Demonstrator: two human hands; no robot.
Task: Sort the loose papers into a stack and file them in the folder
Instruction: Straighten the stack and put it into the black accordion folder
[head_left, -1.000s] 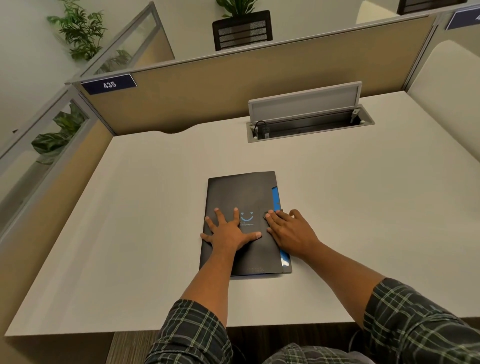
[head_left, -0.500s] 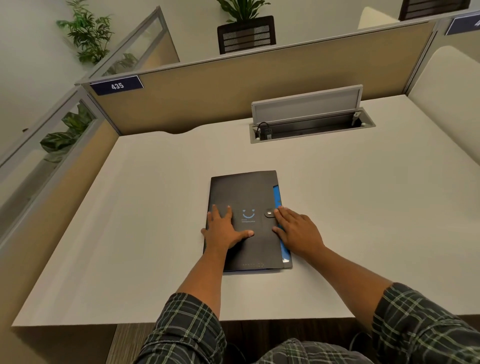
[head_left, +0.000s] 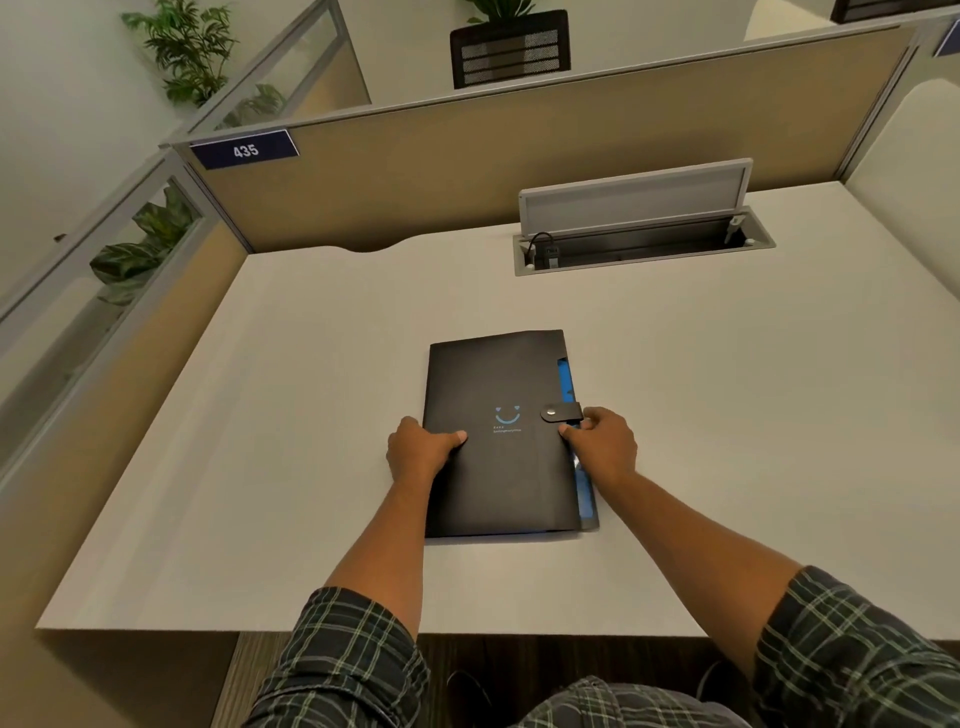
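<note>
Head view: the fingers of the left hand (head_left: 421, 451) and right hand (head_left: 605, 447) are hidden beneath the side edges of the shut folder (head_left: 501, 467), which is gripped at mid-desk (head_left: 291, 415). No papers can be made out. Half a second ago both palms were laid flat on its cover.

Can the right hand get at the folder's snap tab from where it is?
Probably yes: the right hand grips the folder edge just below the snap tab, with nothing between them.
</note>
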